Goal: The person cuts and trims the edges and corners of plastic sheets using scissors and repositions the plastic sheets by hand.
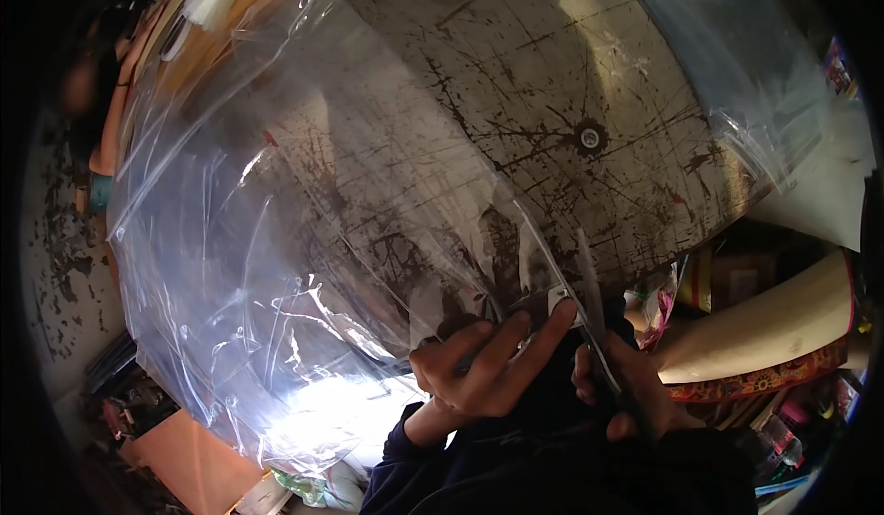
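Note:
A large clear plastic sheet (221,229) covers the left part of a scratched, stained table (516,82). My left hand (493,358) pinches the sheet near the table's front edge, its fingers pointing up and right. To its right, my right hand (626,386) is wrapped round the dark handle of a long narrow tool, which looks like scissors (594,331). The tool's blades lie along the sheet's right edge, close to my left fingertips. Part of my right hand is in shadow.
Another clear sheet (737,64) hangs over the table's upper right side. A round metal fitting (590,138) sits in the tabletop. A pale roll (764,331) lies at the right. A person's arm (115,119) shows at the far left. An orange-brown board (193,460) lies lower left.

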A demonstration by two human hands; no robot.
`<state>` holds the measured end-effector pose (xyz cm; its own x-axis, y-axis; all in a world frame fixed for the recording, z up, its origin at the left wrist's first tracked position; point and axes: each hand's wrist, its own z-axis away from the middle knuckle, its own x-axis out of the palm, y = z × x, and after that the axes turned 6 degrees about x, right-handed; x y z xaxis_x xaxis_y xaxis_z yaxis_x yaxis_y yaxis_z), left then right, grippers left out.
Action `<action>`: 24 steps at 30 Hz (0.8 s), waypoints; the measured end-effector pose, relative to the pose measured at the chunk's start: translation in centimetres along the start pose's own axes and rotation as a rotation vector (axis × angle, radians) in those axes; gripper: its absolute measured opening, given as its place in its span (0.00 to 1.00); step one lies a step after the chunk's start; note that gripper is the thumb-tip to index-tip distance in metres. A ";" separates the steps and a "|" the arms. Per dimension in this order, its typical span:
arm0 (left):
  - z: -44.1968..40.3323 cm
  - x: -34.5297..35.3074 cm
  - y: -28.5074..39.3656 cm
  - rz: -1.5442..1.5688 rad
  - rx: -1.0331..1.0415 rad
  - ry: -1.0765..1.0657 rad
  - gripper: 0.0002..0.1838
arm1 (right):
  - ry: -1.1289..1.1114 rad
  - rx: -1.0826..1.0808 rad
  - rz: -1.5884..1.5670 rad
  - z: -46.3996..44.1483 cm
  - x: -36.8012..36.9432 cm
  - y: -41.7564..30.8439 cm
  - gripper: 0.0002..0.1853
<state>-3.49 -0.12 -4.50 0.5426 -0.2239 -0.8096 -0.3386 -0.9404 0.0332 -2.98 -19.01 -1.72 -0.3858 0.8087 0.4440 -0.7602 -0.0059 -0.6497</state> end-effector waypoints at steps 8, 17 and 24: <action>0.2 0.3 -0.1 -0.015 0.018 0.019 0.15 | -0.016 -0.062 0.129 -0.2 -0.4 -0.1 0.39; 0.3 0.1 -0.2 -0.040 0.031 0.009 0.15 | -0.009 -0.014 0.076 -0.1 -0.5 -0.4 0.42; 0.4 0.3 -0.2 -0.063 0.038 0.030 0.16 | -0.011 -0.017 0.047 0.1 -0.7 -0.2 0.41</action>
<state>-3.55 0.14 -4.97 0.5867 -0.1727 -0.7912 -0.3313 -0.9427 -0.0399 -2.63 -19.65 -1.85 -0.4267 0.8011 0.4198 -0.7324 -0.0338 -0.6800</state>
